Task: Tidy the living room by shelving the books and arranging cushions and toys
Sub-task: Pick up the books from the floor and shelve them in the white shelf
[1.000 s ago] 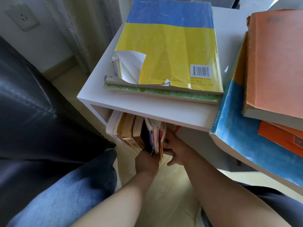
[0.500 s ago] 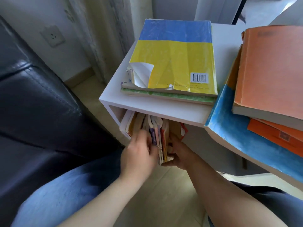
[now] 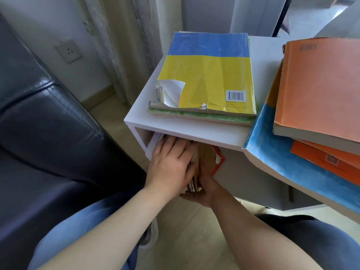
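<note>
While the left hand, fingers straight and together, is being pressed flat against the upright books at lower centre, their bottom end is being cupped by the right hand. Two flat books are being borne atop the white shelf above; three more are being borne in a pile at the right edge.

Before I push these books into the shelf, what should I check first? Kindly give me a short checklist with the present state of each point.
1. Left hand pressing flat against the upright books: ok.
2. Right hand holding their lower ends: ok.
3. Books fully inside the white shelf: not ok, they stick out in front.
4. Free depth behind them: cannot tell, hidden.
5. Yellow-and-blue book lying flat on top: ok, though its cover corner is torn.
</note>
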`<move>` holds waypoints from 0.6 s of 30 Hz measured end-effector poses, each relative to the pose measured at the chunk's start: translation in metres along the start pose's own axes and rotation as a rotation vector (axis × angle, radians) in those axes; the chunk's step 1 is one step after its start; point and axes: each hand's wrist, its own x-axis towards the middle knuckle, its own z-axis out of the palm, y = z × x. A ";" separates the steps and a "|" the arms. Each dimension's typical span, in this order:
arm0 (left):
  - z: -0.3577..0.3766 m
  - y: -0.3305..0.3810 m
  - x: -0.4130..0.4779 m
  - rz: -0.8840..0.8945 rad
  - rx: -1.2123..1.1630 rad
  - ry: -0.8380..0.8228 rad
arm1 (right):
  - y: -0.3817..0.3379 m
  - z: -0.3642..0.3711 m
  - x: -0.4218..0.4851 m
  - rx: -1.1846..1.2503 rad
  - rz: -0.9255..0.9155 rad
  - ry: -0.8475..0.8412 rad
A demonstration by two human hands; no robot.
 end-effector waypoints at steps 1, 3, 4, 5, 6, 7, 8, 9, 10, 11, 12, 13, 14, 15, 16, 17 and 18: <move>0.001 -0.001 0.004 0.001 0.025 -0.006 | 0.001 0.002 0.001 0.105 -0.008 0.024; 0.001 -0.002 0.010 0.002 0.070 -0.040 | 0.004 0.004 0.009 0.234 -0.017 0.048; 0.000 -0.001 0.013 0.009 0.090 -0.069 | 0.004 0.006 0.010 0.289 -0.024 0.053; 0.000 -0.002 0.014 0.015 0.105 -0.085 | 0.005 0.007 0.010 0.344 -0.032 0.056; 0.000 -0.002 0.014 0.021 0.106 -0.087 | 0.003 0.009 0.009 0.397 -0.039 0.065; 0.000 -0.004 0.012 0.023 0.095 -0.084 | 0.003 0.011 0.008 0.451 -0.044 0.073; 0.000 -0.004 0.011 0.019 0.078 -0.073 | 0.002 0.011 0.008 0.513 -0.053 0.062; 0.001 -0.004 0.009 0.012 0.068 -0.053 | 0.001 0.012 0.007 0.563 -0.062 0.047; 0.003 -0.004 0.007 0.000 0.070 -0.032 | 0.002 0.012 0.010 0.597 -0.075 0.031; 0.004 -0.002 0.005 -0.014 0.081 -0.014 | 0.002 0.013 0.011 0.611 -0.088 0.024; 0.005 -0.001 0.002 -0.027 0.095 -0.003 | 0.005 0.013 0.015 0.613 -0.100 0.031; 0.005 0.001 0.001 -0.035 0.107 0.008 | 0.007 0.012 0.018 0.613 -0.113 0.038; 0.005 0.002 -0.001 -0.038 0.112 0.022 | 0.010 0.011 0.021 0.607 -0.127 0.052; 0.005 0.001 -0.003 -0.040 0.108 0.037 | 0.010 0.009 0.023 0.592 -0.158 0.066; 0.006 0.001 -0.006 -0.044 0.097 0.045 | 0.010 0.007 0.025 0.572 -0.208 0.084; 0.006 0.002 -0.010 -0.055 0.077 0.046 | 0.009 0.004 0.025 0.552 -0.270 0.105; 0.007 0.003 -0.016 -0.070 0.055 0.034 | 0.006 0.000 0.026 0.522 -0.333 0.135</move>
